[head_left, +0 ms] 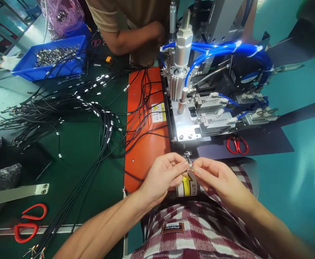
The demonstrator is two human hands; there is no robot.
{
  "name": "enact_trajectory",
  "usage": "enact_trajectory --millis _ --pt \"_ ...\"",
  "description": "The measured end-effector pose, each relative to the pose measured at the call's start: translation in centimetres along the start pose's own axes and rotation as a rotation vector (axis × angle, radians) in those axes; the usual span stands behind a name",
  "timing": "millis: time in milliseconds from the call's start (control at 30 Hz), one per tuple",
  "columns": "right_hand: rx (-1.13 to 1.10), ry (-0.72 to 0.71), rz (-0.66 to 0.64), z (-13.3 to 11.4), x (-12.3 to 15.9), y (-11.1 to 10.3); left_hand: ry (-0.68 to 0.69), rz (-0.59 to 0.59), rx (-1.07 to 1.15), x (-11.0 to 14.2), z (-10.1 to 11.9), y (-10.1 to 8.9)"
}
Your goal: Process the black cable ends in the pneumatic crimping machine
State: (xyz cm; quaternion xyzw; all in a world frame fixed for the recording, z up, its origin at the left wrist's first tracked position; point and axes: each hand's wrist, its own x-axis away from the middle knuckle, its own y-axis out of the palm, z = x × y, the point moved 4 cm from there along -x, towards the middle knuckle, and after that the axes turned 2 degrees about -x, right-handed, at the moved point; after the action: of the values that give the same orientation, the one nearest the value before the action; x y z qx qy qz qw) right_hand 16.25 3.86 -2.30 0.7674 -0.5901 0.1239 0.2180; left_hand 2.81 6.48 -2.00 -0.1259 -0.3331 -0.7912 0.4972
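Observation:
My left hand point(167, 172) is closed in a pinch on a cable end, whose thin coloured wires point(191, 170) show between my fingertips. My right hand point(214, 173) pinches the same small wires from the other side, thumb against forefinger. Most of the cable is hidden by my left hand. Just beyond my fingertips is a small dark metal part point(187, 155) at the machine's front edge. Below them lies a round surface with a yellow arrow label point(187, 185). Black cables point(138, 126) run across the orange plate point(146, 147) to the left.
A metal press machine point(181, 108) with blue air hoses point(222, 48) stands ahead. Red-handled scissors point(237, 145) lie to its right, another red-handled pair point(26, 232) at lower left. Bundled cables point(103, 133) cover the green table. A blue bin point(28, 68) holds metal parts. A co-worker's arm point(136, 37) is opposite.

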Motion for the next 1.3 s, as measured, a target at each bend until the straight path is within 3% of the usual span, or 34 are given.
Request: enact_trajectory --millis 100,167,333,400,500,700,1300 --pt "0.039 -0.014 0.019 -0.4 -0.3 -0.4 0.011 -0.044 -0.079 0.0 0.2 0.0" --pt "0.086 -0.029 0.049 -0.6 -0.5 -0.9 0.105 -0.017 -0.214 0.0 0.7 -0.2" --pt "0.204 -0.077 0.119 -0.5 -2.1 -2.7 0.596 0.144 -0.866 -0.2 2.2 -0.9" --pt "0.234 -0.09 0.133 -0.2 -2.9 -3.2 0.775 0.142 -1.05 -0.6 2.2 -1.0" --pt "0.235 -0.095 0.133 0.4 -3.9 -3.5 0.901 0.105 -1.256 -1.2 1.6 -1.2" --pt "0.219 -0.077 0.155 0.8 -4.3 -3.4 0.946 0.097 -1.507 -1.2 1.1 -1.3" --pt "0.224 -0.071 0.163 1.1 -4.6 -3.7 0.903 0.127 -1.575 -1.5 0.8 -1.3"
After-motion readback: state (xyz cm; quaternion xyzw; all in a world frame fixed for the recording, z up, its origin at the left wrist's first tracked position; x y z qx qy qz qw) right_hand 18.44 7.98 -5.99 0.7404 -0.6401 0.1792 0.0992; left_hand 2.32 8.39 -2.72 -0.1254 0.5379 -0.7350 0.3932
